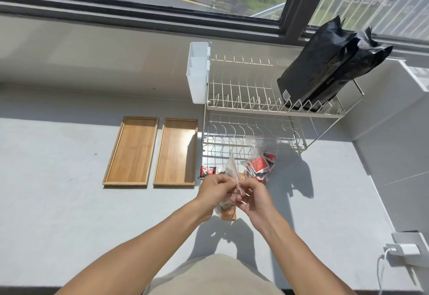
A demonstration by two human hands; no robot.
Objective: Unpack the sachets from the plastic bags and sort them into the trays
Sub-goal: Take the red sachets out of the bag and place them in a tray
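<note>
My left hand (214, 189) and my right hand (254, 198) both pinch the top of a clear zip bag (228, 201) held above the counter; orange-brown sachets show through its lower end. Just beyond, a second clear bag (258, 165) full of red sachets lies on the counter. One loose red-and-black sachet (207, 170) lies to the left of my hands. Two wooden trays stand side by side further left, the left tray (131, 151) and the right tray (176, 153), both with nothing in them.
A two-tier white wire dish rack (260, 108) stands behind the bags, with a white plastic caddy (197, 71) on its left end and two black foil bags (325, 67) on its top tier. A charger and cable (401, 249) sit at the right edge.
</note>
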